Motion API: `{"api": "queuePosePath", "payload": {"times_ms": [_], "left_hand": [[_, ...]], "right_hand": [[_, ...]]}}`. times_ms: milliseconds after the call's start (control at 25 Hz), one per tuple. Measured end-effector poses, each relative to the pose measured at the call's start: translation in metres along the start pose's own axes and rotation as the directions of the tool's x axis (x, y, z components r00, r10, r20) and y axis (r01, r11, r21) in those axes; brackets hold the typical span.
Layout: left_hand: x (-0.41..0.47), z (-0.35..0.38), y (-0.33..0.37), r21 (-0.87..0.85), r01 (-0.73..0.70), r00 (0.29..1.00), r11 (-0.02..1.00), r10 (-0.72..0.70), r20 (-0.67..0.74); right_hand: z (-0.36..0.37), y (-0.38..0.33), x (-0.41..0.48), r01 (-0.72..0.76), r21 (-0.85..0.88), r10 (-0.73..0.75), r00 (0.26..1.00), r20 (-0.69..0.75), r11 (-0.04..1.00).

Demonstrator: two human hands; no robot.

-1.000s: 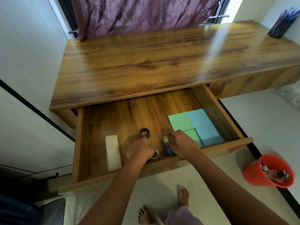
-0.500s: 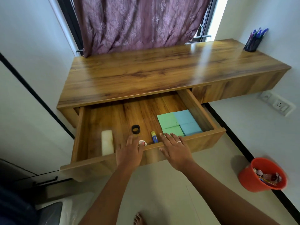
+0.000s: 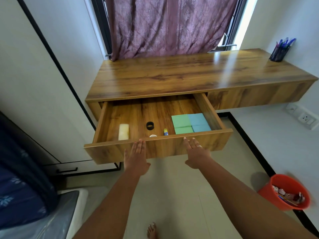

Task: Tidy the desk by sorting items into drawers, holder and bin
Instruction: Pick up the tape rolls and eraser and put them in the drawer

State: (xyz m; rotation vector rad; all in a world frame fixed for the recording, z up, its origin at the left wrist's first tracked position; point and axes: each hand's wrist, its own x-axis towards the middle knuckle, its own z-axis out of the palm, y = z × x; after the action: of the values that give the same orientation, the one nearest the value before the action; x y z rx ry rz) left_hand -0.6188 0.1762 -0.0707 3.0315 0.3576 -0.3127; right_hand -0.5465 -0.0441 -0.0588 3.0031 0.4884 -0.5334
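The wooden drawer [image 3: 215,140] under the left half of the desk [image 3: 189,75] stands pulled out. Inside lie a pale eraser block [image 3: 123,131], a black tape ring [image 3: 150,125], a small white roll [image 3: 153,135], a blue and yellow glue stick [image 3: 165,132] and green and blue sticky note pads [image 3: 190,123]. My left hand [image 3: 136,156] and my right hand [image 3: 196,152] rest flat against the drawer's front panel, fingers straight, holding nothing. A dark pen holder [image 3: 279,52] with blue pens stands at the desk's far right corner.
An orange bin [image 3: 269,192] with scraps sits on the floor at the right, by the wall. A wall socket [image 3: 306,118] is under the desk's right end. A purple curtain [image 3: 164,26] hangs behind the desk. A bed with dark fabric [image 3: 20,195] lies at the left.
Both hands came out of the drawer, leaving the small items inside, and now press flat on its front panel. The view has pulled back and up.
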Motion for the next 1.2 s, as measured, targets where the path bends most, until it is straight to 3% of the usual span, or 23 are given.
{"api": "queuePosePath", "payload": {"times_ms": [160,680,920,1200], "left_hand": [[-0.001,-0.003,-0.007,0.004,0.033,0.999,0.999,-0.033,0.002],[0.052,-0.038,-0.013,0.088,-0.001,0.989,0.996,-0.013,0.15],[0.095,-0.059,-0.015,0.208,-0.03,0.997,0.978,0.016,0.069],[0.149,-0.07,-0.026,0.223,-0.05,0.998,0.973,0.043,0.04]], "right_hand": [[-0.004,0.014,-0.001,-0.017,-0.02,0.015,0.995,-0.095,1.0],[-0.045,0.004,0.047,-0.084,-0.058,0.087,0.995,0.042,0.995],[-0.074,0.0,0.088,-0.075,-0.108,0.082,0.995,0.057,0.991],[-0.09,-0.007,0.139,-0.108,-0.093,0.11,0.994,0.016,0.99]]}}
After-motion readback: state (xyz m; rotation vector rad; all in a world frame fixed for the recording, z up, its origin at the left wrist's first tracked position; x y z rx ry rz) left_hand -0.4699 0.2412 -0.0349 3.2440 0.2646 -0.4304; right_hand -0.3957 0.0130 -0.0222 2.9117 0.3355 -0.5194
